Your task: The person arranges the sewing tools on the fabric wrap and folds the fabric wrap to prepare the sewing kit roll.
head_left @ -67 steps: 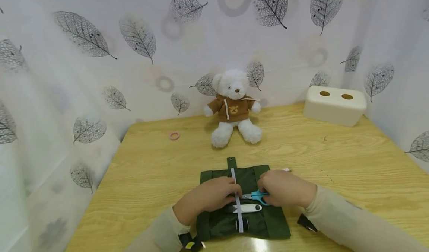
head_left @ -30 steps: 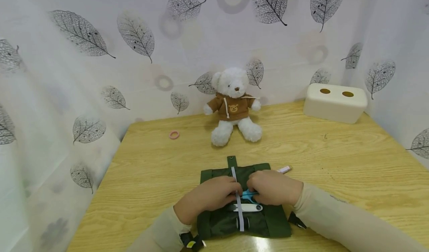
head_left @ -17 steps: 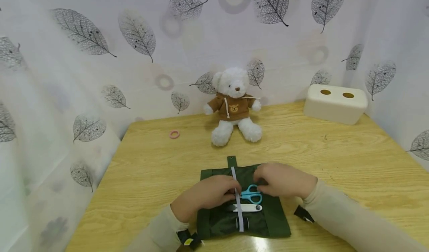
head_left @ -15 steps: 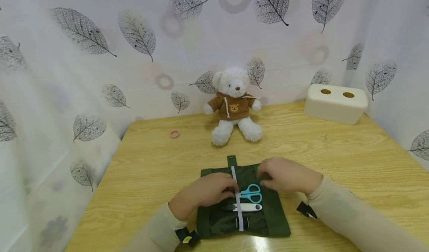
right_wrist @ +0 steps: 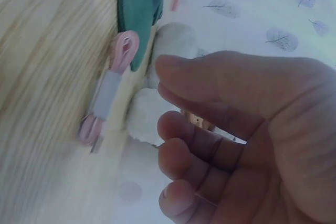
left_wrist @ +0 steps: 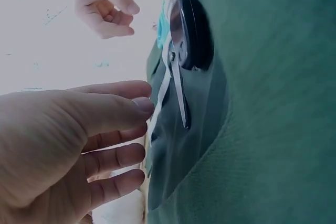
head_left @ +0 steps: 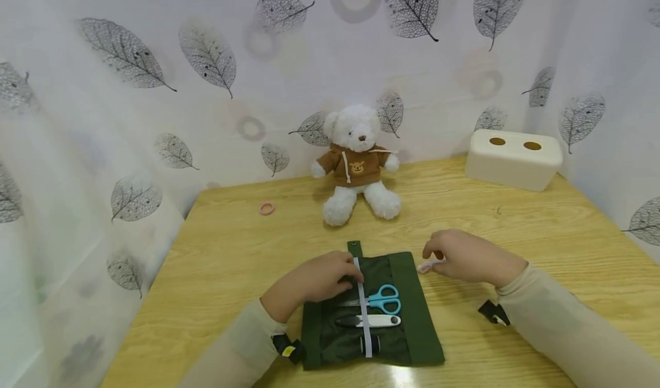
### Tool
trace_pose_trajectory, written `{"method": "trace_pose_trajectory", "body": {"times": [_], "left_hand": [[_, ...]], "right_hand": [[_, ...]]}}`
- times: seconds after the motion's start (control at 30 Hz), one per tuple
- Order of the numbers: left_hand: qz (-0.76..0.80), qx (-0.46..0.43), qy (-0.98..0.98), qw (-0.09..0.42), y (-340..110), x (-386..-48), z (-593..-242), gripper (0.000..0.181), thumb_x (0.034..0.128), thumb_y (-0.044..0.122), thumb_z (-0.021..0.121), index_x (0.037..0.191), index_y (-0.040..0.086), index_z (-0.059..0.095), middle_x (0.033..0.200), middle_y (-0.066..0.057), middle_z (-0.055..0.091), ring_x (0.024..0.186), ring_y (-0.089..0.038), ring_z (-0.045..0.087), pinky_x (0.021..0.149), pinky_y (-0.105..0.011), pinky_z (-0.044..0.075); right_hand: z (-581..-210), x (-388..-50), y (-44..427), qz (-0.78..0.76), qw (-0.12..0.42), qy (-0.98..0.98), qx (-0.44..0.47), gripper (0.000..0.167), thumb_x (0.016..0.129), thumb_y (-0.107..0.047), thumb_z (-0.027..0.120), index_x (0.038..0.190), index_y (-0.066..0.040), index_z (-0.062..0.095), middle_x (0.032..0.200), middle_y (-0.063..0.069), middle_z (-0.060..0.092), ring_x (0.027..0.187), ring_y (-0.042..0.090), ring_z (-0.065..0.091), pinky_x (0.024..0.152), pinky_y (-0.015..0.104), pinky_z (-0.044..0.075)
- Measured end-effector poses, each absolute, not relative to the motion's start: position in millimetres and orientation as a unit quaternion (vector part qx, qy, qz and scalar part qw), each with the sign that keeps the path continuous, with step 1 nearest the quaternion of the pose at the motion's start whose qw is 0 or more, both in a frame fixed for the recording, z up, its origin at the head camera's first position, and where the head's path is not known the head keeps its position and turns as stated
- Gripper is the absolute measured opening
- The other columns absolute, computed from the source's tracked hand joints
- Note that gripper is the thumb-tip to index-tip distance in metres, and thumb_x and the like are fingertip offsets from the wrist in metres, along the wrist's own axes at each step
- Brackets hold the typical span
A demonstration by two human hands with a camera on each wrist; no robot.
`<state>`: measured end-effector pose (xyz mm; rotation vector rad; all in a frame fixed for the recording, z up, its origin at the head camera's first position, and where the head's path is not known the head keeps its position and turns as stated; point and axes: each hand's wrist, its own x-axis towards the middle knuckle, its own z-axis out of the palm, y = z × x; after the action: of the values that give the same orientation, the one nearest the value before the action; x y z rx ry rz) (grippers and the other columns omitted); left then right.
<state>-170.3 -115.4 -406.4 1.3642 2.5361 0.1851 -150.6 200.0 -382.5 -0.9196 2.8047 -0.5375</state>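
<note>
Lying unfolded on the front part of the worktop (head_left: 232, 273) in the head view, a green pouch (head_left: 424, 319) carries a white strap (head_left: 364, 310) that runs from its far edge to its near edge. The strap crosses the blue-handled scissors (head_left: 378, 301), a white-handled tool (head_left: 384, 320) with a dark end, and a dark spool (head_left: 377, 344) at the near edge; both handles point toward the pouch's right edge. The left hand (head_left: 317, 277) is at the strap near the far edge; contact cannot be confirmed. The right hand (head_left: 469, 256) is over a pink tape bundle (head_left: 424, 268), which lies on the worktop just beside the pouch's far right corner. A teddy bear (head_left: 357, 164) sits at the worktop's far edge, a white box (head_left: 514, 159) stands at the far right corner, and a pink ring (head_left: 266, 208) lies near the far left corner. In the left wrist view, the left fingers are loosely bent and released, just beside the strap; the scissors' blades show beyond them. In the right wrist view, the right fingers are curved and released, with a gap between thumb and fingertips; the tape bundle, wrapped by a white band, lies apart from them.
</note>
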Motion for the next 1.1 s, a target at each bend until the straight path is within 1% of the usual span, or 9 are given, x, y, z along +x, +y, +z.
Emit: {"method": "trace_pose_trajectory", "body": {"times": [0.17, 0.33, 0.47, 0.67, 0.77, 0.9, 1.1], "left_hand": [[0.039, 0.470, 0.871, 0.138, -112, -177, -410, 0.025, 0.0981, 0.015, 0.068, 0.122, 0.023, 0.073, 0.110, 0.003, 0.060, 0.102, -0.011, 0.055, 0.090, -0.027, 0.049], [0.029, 0.468, 0.872, 0.142, -108, -178, -412, 0.027, 0.0987, 0.015, 0.067, 0.123, 0.024, 0.073, 0.113, 0.003, 0.060, 0.105, -0.011, 0.056, 0.092, -0.027, 0.048], [0.028, 0.466, 0.873, 0.139, -105, -177, -410, 0.025, 0.0986, 0.015, 0.067, 0.121, 0.024, 0.073, 0.111, 0.003, 0.060, 0.101, -0.010, 0.056, 0.090, -0.026, 0.049], [0.033, 0.463, 0.874, 0.146, -103, -175, -409, 0.015, 0.0983, 0.015, 0.067, 0.109, 0.024, 0.074, 0.103, 0.005, 0.057, 0.091, -0.008, 0.052, 0.082, -0.025, 0.048], [0.035, 0.461, 0.873, 0.156, -102, -174, -409, 0.016, 0.0987, 0.013, 0.065, 0.108, 0.024, 0.072, 0.103, 0.005, 0.056, 0.090, -0.007, 0.051, 0.081, -0.024, 0.047], [0.040, 0.462, 0.869, 0.172, -101, -172, -411, 0.017, 0.0981, 0.011, 0.063, 0.108, 0.024, 0.070, 0.104, 0.006, 0.055, 0.089, -0.007, 0.049, 0.080, -0.023, 0.046], [0.059, 0.450, 0.873, 0.177, -99, -171, -411, 0.013, 0.0947, 0.009, 0.064, 0.098, 0.021, 0.065, 0.098, 0.006, 0.050, 0.084, -0.008, 0.047, 0.075, -0.022, 0.043]], "right_hand": [[-389, -155, 207, -0.175, 0.074, 0.935, -0.298, 0.010, 0.087, -0.011, 0.079, 0.097, -0.008, 0.077, 0.083, -0.004, 0.059, 0.071, 0.009, 0.050, 0.062, 0.029, 0.045], [-393, -159, 209, -0.175, 0.074, 0.935, -0.299, 0.013, 0.086, -0.004, 0.077, 0.098, -0.006, 0.077, 0.085, -0.002, 0.062, 0.071, 0.009, 0.050, 0.063, 0.029, 0.046], [-397, -161, 211, -0.178, 0.082, 0.936, -0.291, 0.012, 0.086, -0.004, 0.076, 0.097, -0.009, 0.077, 0.085, -0.004, 0.062, 0.072, 0.010, 0.050, 0.064, 0.029, 0.045], [-403, -165, 212, -0.176, 0.081, 0.936, -0.294, 0.011, 0.085, -0.002, 0.076, 0.087, -0.013, 0.075, 0.081, -0.008, 0.061, 0.070, 0.008, 0.049, 0.061, 0.027, 0.043], [-405, -166, 212, -0.174, 0.082, 0.937, -0.292, 0.010, 0.085, -0.003, 0.077, 0.086, -0.013, 0.076, 0.081, -0.009, 0.062, 0.069, 0.007, 0.049, 0.061, 0.027, 0.043], [-406, -166, 212, -0.171, 0.085, 0.937, -0.292, 0.012, 0.086, -0.003, 0.077, 0.084, -0.015, 0.075, 0.080, -0.009, 0.062, 0.069, 0.007, 0.049, 0.061, 0.026, 0.044], [-405, -162, 209, -0.158, 0.070, 0.938, -0.301, 0.012, 0.085, -0.004, 0.078, 0.082, -0.015, 0.074, 0.077, -0.009, 0.055, 0.065, 0.006, 0.045, 0.058, 0.025, 0.041]]}}
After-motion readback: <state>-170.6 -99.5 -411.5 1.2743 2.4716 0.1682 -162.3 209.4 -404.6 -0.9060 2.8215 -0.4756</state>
